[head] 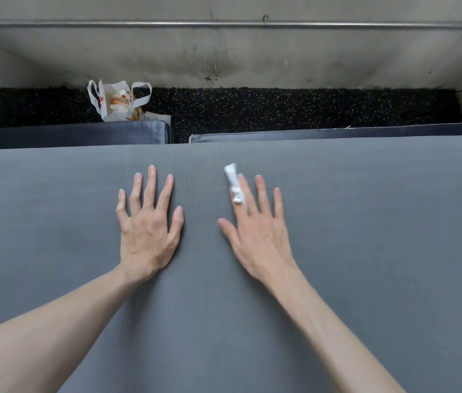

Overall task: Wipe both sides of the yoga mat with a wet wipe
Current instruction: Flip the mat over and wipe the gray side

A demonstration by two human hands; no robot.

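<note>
Fingers spread and straight, the left hand [147,231] lies palm down on the grey yoga mat [366,222], holding nothing. Beyond the mat's far edge, a white plastic bag [116,102] stands on the speckled black floor [281,109] behind a dark blue pad [82,134]. To the right, the right hand [258,231] also rests flat on the mat, fingers extended, with a rolled-up white wet wipe [234,182] tucked between its index and middle fingers.

Both forearms bare, no sleeves visible; hands [150,222] ungloved, nails short, unpainted.
</note>
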